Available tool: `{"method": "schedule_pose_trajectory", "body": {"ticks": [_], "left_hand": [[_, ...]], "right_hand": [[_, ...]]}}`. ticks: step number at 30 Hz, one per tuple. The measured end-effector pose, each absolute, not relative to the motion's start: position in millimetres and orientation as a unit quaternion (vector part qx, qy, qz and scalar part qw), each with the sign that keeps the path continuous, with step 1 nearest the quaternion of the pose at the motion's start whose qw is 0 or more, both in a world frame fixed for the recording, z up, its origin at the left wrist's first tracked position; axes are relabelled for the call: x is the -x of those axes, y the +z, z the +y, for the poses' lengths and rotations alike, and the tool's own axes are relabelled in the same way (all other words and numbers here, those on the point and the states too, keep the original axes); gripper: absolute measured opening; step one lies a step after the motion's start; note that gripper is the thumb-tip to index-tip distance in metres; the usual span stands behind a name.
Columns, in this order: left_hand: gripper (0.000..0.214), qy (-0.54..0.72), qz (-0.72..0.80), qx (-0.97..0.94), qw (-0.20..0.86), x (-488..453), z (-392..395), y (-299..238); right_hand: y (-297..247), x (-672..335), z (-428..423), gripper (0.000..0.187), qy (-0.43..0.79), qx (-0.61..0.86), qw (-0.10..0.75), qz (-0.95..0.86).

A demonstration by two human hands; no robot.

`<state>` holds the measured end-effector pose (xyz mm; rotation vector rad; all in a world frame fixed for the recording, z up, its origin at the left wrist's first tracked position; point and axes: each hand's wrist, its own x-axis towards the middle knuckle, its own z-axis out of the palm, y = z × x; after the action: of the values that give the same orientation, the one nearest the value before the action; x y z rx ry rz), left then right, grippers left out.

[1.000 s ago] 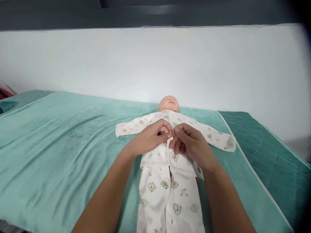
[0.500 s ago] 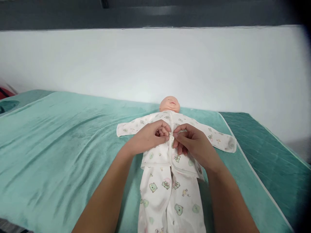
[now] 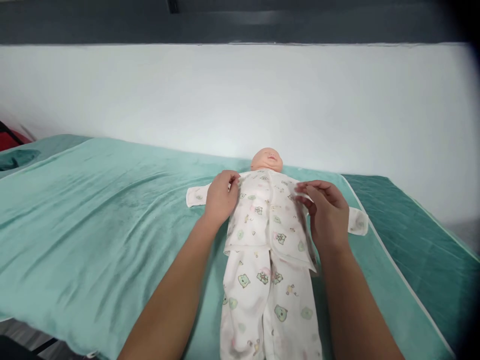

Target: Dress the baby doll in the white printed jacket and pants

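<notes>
A baby doll (image 3: 267, 159) lies on its back, dressed in a white long-sleeved top (image 3: 258, 222) and matching trousers (image 3: 243, 305) printed with green bears. The front edges of the top meet along the middle of the chest. My left hand (image 3: 222, 199) is at the shoulder on the left side, over the sleeve, its thumb and bent forefinger slightly apart; whether it touches the cloth is unclear. On the other side my right hand (image 3: 328, 210) hovers by the sleeve, fingers loosely bent and apart, fingertips a little blurred. Nothing shows in either hand.
The doll rests on a light green blanket (image 3: 112, 215) with soft folds. A darker green cover (image 3: 405, 225) shows at the right. Behind stands a white wall (image 3: 240, 100). Something red (image 3: 9, 141) is at the far left edge.
Both hands have come off the button at the chest and moved apart, one toward each shoulder. The front of the top now shows uncovered.
</notes>
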<state>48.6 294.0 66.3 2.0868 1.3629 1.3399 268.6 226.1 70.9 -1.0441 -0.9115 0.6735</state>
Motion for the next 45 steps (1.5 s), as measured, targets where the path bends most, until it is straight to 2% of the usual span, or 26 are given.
{"method": "schedule_pose_trajectory", "body": {"ticks": [3,6,12,17,20,23,27,31,35,45], "left_hand": [[0.035,0.433,0.518,-0.737,0.029,-36,295,47],[0.048,0.374,0.590,-0.715,-0.018,-14,287,33],[0.058,0.308,0.683,-0.661,0.034,39,278,21],[0.060,0.315,0.676,-0.664,0.050,54,274,19],[0.051,0.323,0.671,-0.665,0.056,54,272,19],[0.045,0.336,0.665,-0.664,0.069,53,272,20],[0.044,0.339,0.672,-0.654,0.080,55,276,21],[0.044,0.344,0.682,-0.640,0.085,55,281,20],[0.045,0.365,0.685,-0.625,0.083,55,284,18],[0.038,0.410,0.708,-0.573,0.049,59,284,16]], "right_hand": [[57,-271,231,0.031,0.191,0.561,0.654,-0.471],[38,-278,232,0.048,0.143,0.628,0.543,-0.539],[1,-325,214,0.057,-0.021,0.712,0.331,-0.620],[-9,-383,178,0.063,-0.039,0.794,0.217,-0.567],[-10,-403,166,0.063,-0.031,0.826,0.212,-0.522],[-9,-408,165,0.060,-0.017,0.840,0.257,-0.477],[-6,-408,168,0.052,-0.010,0.821,0.322,-0.472],[-2,-409,165,0.044,-0.002,0.800,0.344,-0.492],[0,-407,162,0.044,0.006,0.793,0.369,-0.485],[3,-409,173,0.048,0.050,0.806,0.339,-0.482]]}}
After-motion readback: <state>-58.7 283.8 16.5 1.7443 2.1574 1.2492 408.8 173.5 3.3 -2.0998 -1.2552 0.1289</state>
